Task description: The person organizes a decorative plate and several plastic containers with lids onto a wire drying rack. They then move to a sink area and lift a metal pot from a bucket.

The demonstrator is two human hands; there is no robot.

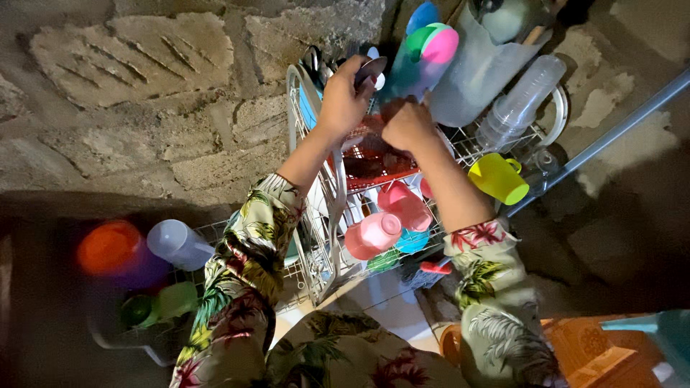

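Note:
I look down on a white wire dish rack (316, 266) against a stone wall. My left hand (343, 100) reaches to the rack's top and grips a shiny metal utensil (371, 70) among other cutlery. My right hand (408, 126) is closed just beside it, over a red basket (374, 162); what it holds is hidden. Below my hands, pink cups (374, 233) and a yellow mug (498, 178) lie upside down on the rack. Both forearms wear floral sleeves.
A translucent jug (474, 72) and clear plastic bottle (521, 100) lean at the upper right, with colourful cups (430, 43) beside them. At left are an orange lid (108, 248), a pale lavender cup (178, 244) and green cups (169, 302). An orange crate (596, 352) stands lower right.

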